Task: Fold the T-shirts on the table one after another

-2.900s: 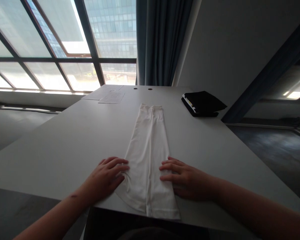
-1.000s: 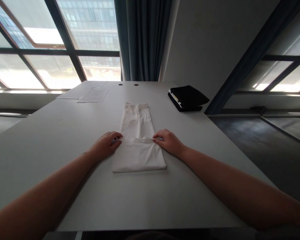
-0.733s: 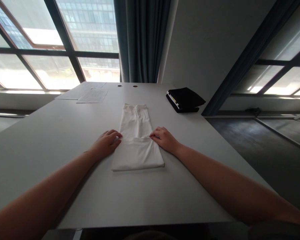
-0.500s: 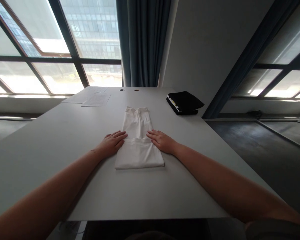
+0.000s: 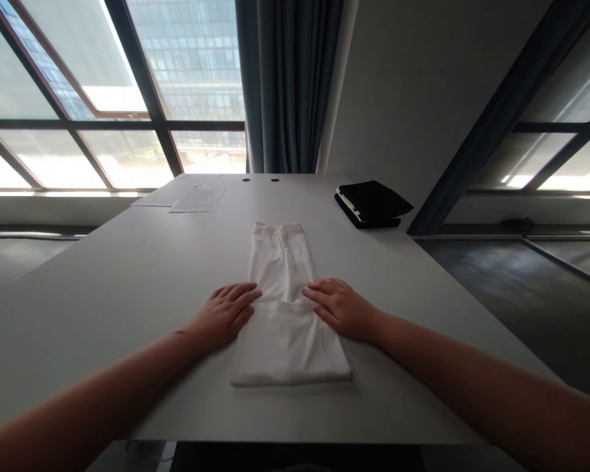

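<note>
**White cloth [image 5: 292, 344] folded partway up on a pale table [image 5: 177, 262]**

The table fills most of the scene, its near edge running just in front of the person and its far end close to a large paned window [image 5: 191, 59] on the left. A dark grey wall [image 5: 413, 98] rises behind it on the right. Beside the window a blue curtain [image 5: 290, 85] hangs in deep pleats.

The person's two bare forearms reach in from the lower corners, angled toward the middle of the table. Between them lies the white cloth, a long strip pointing away from the person. Its near part is doubled over onto the rest, the fold forming a straight edge toward the person and the turned-over end crossing the strip at the hands. Beyond that, a lengthwise crease runs to the slightly uneven far end.

Farther off on the right sits a black case [image 5: 378, 203], its flap slightly raised. Papers [image 5: 196, 200] lie toward the far left, overlapping.

The left hand [image 5: 229, 311] rests with fingers extended on the cloth's left margin; the right hand [image 5: 341, 307] does the same on the right margin. Neither grip is closed around anything: the fingers lie loosely spread, touching the fabric.

Smallest are two dark round spots [image 5: 275, 180] near the table's far edge, and a yellow sliver [image 5: 351, 205] at the case's side.
</note>
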Tool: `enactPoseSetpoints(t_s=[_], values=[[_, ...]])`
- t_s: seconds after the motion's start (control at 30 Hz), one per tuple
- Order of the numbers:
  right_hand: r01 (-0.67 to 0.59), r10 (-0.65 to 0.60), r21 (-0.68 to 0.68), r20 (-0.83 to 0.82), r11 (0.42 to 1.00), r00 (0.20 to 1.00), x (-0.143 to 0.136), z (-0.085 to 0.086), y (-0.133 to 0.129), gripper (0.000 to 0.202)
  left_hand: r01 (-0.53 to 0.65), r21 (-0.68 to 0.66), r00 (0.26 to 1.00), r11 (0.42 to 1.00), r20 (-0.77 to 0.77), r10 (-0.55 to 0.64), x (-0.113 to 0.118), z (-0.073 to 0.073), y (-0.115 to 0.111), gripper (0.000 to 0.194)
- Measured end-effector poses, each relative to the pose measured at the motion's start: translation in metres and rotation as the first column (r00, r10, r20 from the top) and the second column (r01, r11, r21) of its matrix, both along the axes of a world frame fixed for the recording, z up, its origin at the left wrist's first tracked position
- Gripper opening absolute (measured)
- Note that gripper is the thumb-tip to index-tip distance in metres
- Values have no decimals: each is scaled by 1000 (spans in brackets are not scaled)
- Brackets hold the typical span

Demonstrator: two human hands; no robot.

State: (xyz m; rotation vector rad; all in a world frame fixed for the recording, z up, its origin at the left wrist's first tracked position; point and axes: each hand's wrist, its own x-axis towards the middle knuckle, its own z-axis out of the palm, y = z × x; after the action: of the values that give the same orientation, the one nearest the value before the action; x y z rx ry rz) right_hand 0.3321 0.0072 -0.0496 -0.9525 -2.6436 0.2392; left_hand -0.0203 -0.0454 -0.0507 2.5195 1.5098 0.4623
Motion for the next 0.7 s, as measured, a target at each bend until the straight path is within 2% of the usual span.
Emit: enactPoseSetpoints(t_s=[0.07,0.1,0.17,0.23,0.33,0.4,0.47,0.57,0.63,0.7], values=[[16,-16,-10,-17,1000,1000,0,-2,11,44,-44,16,999,999,31,44,2,1,12,50],[34,-34,-13,-27,999,999,-2,-3,23,44,-83,23,996,996,40,82,3,2,26,50],[88,-89,-17,-43,996,995,-11,-5,57,46,-166,38,986,985,26,165,6,2,69,52],[161,-162,-27,-50,987,986,-25,-7,99,48,-248,11,969,969,-17,248,11,1,122,53],[325,-330,-74,-88,943,940,-47,-6,161,53,-360,-34,933,932,-40,359,21,1,196,57],[400,-411,-131,-79,907,908,-59,-4,197,53,-416,-63,909,907,-15,416,28,1,231,59],[446,-456,-172,-20,878,890,-69,-3,227,51,-442,-56,897,895,10,443,31,-1,254,58],[491,-490,-185,58,851,870,-80,-3,261,54,-446,-15,894,895,43,446,29,-5,275,55],[496,-497,-197,49,846,866,-86,-4,277,56,-453,-21,888,891,81,453,23,-9,285,54],[453,-475,-230,-46,861,879,-90,-5,289,55,-441,-27,883,897,164,439,17,-13,295,58]])
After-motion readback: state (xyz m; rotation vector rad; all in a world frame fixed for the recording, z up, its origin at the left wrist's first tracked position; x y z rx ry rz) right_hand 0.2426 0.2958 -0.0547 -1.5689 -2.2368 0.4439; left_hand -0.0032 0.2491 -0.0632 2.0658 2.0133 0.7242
